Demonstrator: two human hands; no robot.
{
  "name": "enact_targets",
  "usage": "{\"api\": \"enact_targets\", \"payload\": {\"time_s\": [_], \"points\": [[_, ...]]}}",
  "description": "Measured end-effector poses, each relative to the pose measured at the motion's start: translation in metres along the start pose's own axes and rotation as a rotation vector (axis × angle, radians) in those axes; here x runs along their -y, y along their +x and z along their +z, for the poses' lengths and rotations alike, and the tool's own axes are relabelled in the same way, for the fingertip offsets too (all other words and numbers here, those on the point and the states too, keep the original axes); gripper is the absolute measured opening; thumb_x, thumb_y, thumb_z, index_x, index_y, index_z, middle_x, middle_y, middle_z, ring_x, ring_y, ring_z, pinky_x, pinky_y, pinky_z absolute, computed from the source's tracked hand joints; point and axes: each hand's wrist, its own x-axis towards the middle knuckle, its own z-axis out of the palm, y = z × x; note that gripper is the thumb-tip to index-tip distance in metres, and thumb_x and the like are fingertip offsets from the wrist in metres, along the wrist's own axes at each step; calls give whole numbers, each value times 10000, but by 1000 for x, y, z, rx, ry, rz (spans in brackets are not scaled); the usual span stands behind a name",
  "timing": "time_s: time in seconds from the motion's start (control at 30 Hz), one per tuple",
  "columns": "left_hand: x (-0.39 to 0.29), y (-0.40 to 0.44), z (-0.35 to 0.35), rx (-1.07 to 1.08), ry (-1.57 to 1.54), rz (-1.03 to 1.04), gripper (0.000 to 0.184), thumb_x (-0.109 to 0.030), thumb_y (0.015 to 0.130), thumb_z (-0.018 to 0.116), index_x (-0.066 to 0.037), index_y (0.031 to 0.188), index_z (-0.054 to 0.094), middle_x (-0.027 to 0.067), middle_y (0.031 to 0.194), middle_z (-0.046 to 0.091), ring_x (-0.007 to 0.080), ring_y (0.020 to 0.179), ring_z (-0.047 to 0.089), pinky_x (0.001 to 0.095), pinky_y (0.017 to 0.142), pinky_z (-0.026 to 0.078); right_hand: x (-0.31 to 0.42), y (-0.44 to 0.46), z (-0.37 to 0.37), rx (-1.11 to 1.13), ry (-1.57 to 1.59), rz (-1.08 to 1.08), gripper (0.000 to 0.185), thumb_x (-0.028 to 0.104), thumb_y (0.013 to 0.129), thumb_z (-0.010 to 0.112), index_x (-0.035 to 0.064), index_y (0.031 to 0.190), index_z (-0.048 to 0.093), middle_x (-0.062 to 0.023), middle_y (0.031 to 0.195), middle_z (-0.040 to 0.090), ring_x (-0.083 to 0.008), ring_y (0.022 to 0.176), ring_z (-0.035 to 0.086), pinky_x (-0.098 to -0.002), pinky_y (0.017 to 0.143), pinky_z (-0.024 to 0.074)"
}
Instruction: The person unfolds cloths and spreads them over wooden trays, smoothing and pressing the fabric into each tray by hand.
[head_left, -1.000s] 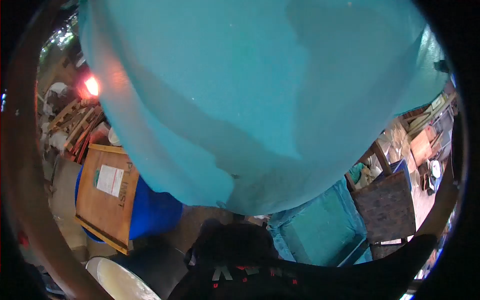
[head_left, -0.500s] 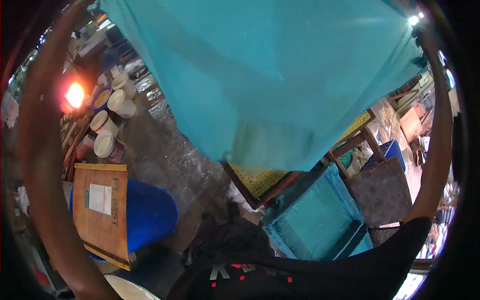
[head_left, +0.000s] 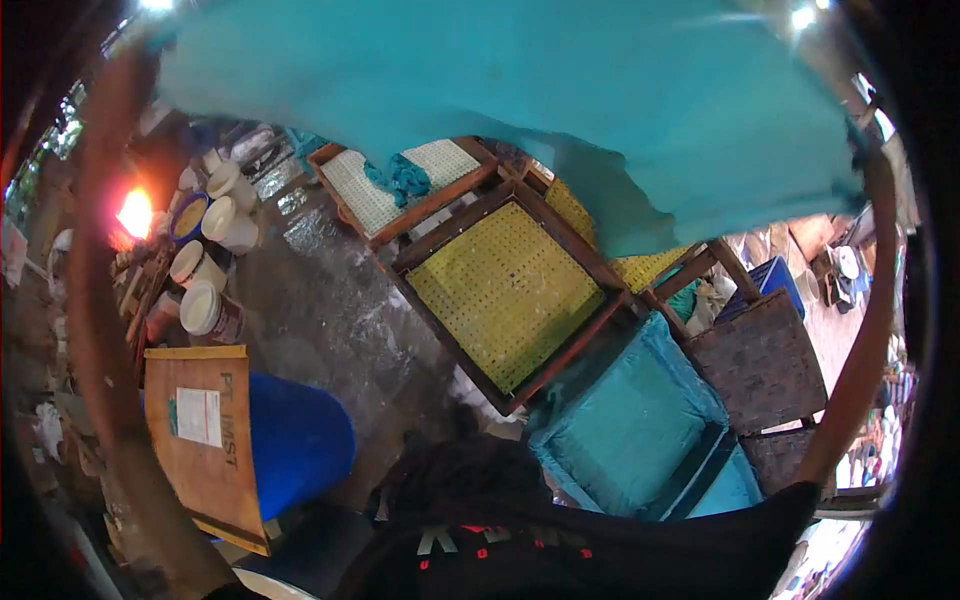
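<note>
A large teal cloth hangs stretched across the top of the view between my raised hands. My left hand, blurred at the upper left, is closed on one corner. On the right, my right hand grips the other side of the cloth. Below its lower edge lies a wooden frame with a yellow perforated bottom. Beside that frame is a box lined with teal cloth. A second frame with a white perforated base holds a crumpled teal cloth.
At left, a wooden board rests against a blue drum. Several white buckets line the floor near a bright glowing fire. Dark wooden crates and a blue crate stand at right.
The cloth has lifted and swung up and away, uncovering the perforated frames and the buckets. Both my arms remain raised and spread.
</note>
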Motion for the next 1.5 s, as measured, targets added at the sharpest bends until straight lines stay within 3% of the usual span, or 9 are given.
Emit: {"api": "enact_targets", "payload": {"time_s": [0.07,0.2,0.53,0.93,1.17,1.3,1.43,1.47,1.5], "points": [[-13,-63,29,178,-110,-25,513,-61,927,587,-199,1422,592,195,1212,700,415,1075,675,467,917,540,74,-95,17,235,360,648,375,139,802,662,41,1162,706,-187,1087,719,-364,940,669,-463,811,498],[-104,-207,-8,263,-392,62,535,53,801,628,-109,1311,640,203,1043,713,373,947,697,477,783,548,208,-203,12,284,666,889,437,35,740,649,-5,1174,683,-201,1113,709,-362,1025,674,-434,930,507],[-156,-391,14,801,-692,148,573,7,703,764,-143,1241,637,125,1140,714,358,1005,699,459,841,547,420,-388,15,664,741,980,446,-101,742,582,-13,1168,682,-161,1090,739,-296,965,709,-386,891,541],[-202,-483,169,1632,-839,419,516,-284,873,799,-34,1296,646,179,1293,663,363,1237,610,457,1004,500,538,-406,43,1785,1049,447,697,497,825,790,131,1395,629,-175,1338,666,-380,1218,635,-479,1045,491],[-294,-500,327,1499,-1252,-816,638,-451,994,633,-100,1505,482,86,1427,586,240,1298,559,444,952,498,544,-298,227,816,1015,1324,518,149,971,587,27,1466,495,-291,1324,614,-388,825,739,-504,780,568],[-329,-496,370,1494,-1512,-1223,479,-401,1006,611,-201,1423,481,4,1381,541,203,1287,505,539,925,504,555,-289,319,820,877,1623,618,47,950,509,50,1548,353,-203,1284,646,-281,629,696,-386,430,508],[-346,-479,365,1547,-1436,-1320,359,-393,1010,601,-212,1311,528,-3,1301,551,200,1220,514,498,904,511,498,-373,372,1142,753,1213,347,183,950,586,8,1240,658,-152,1054,712,-290,613,685,-456,586,565],[-345,-479,359,1508,-1481,-1279,372,-379,1005,610,-198,1320,528,3,1308,547,193,1215,511,491,905,509,465,-443,404,752,267,640,333,304,946,614,8,1042,732,-159,968,710,-285,574,663,-470,600,552],[-343,-481,356,1470,-1524,-1235,386,-365,1000,620,-184,1329,529,9,1316,542,186,1211,509,483,906,507,437,-437,380,845,379,870,334,304,950,606,9,1059,720,-148,943,705,-277,604,673,-470,601,549]]}}
